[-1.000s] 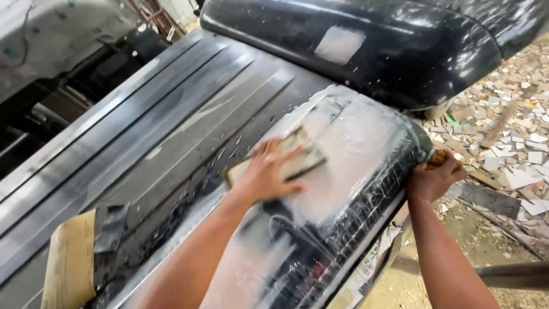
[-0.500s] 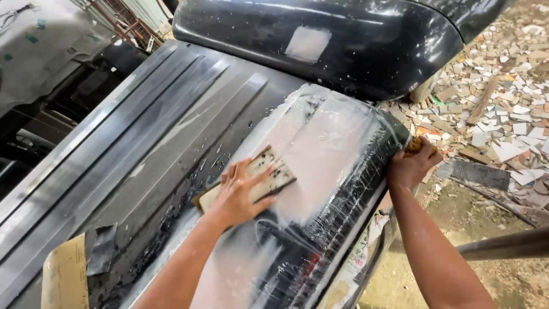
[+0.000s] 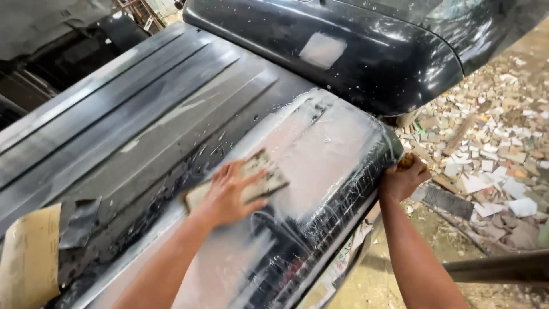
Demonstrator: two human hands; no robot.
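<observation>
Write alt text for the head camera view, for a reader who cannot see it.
The left hand presses a worn tan sanding pad flat on a wet, whitish patch of a ribbed black metal vehicle panel. The right hand grips the panel's rounded edge, above ground littered with broken tile scraps.

**Packaging, labels, signs, screens — head view**

Screens: none seen. Signs: none legible as such.

Item 1: flat sheet of plain tan corrugated cardboard point(image 3: 26, 260), bottom left corner, lying on the edge of the dark ribbed panel; cut off by the picture's edge. Whether it is part of a box cannot be told.

Item 2: strip of pale printed paper, newspaper-like, white with grey and reddish patches point(image 3: 337, 269), hanging along the lower edge of the wet panel, bottom centre.

Item 3: small pale rectangular tag point(image 3: 147, 23), top left background, among rusty bars. Too small to tell whether label or sign.
</observation>
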